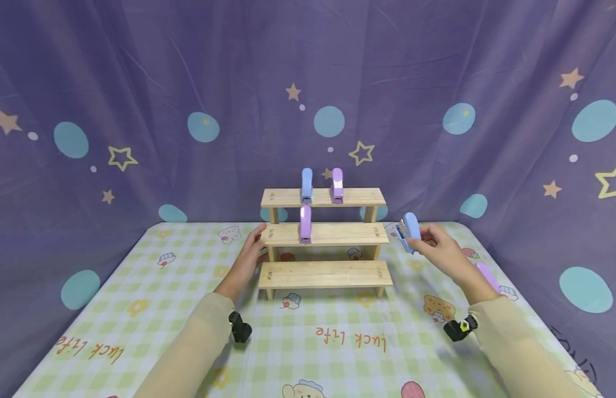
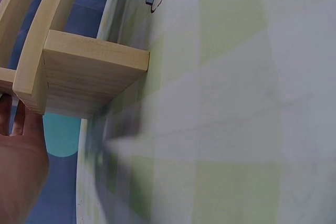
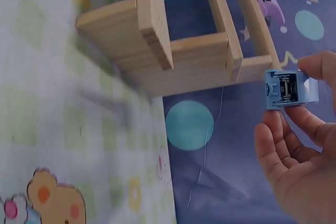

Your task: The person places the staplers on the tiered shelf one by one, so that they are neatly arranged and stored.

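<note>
A light blue stapler [image 1: 411,229] is pinched between the thumb and fingers of my right hand [image 1: 442,254], in the air just right of a three-step wooden rack [image 1: 325,273]. In the right wrist view, the metal inner end of the held stapler [image 3: 289,88] faces the camera. My left hand [image 1: 246,260] touches the rack's left end at the middle step; in the left wrist view its fingertips are partly hidden behind the wood. On the top step stand a blue stapler [image 1: 306,185] and a purple stapler [image 1: 337,185]. Another purple stapler [image 1: 305,224] stands on the middle step, left of centre.
One more purple stapler [image 1: 488,276] lies on the table at the right, partly hidden behind my right forearm. A green checked cloth [image 1: 168,309] with printed drawings covers the table. Behind it hangs a purple curtain [image 1: 268,50] with stars and dots.
</note>
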Demonstrator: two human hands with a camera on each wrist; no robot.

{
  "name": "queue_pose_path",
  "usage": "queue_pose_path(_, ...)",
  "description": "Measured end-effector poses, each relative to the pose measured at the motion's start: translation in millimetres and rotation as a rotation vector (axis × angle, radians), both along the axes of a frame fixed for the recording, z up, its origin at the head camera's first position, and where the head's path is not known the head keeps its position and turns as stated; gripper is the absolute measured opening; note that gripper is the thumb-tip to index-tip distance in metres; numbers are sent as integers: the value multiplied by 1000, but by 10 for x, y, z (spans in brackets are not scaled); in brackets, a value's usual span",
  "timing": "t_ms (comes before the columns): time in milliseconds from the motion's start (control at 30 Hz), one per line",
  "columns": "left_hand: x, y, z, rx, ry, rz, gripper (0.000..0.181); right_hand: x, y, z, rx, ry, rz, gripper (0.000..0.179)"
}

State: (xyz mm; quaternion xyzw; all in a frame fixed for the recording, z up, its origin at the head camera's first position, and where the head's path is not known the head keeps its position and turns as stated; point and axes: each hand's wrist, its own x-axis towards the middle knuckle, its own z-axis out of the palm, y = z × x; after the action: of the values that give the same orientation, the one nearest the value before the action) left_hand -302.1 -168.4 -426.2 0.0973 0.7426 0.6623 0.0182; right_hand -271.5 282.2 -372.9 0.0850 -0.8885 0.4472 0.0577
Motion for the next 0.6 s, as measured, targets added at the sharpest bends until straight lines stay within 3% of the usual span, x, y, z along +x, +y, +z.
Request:
queue_pose_path(333,-12,-6,-22,-8,10,-6,54,-81,-236,15,-62,30,76,42)
queue_pose_path(600,4,0,-1,-5,4,-9,54,-156,-474,65,-50,55,89,37)
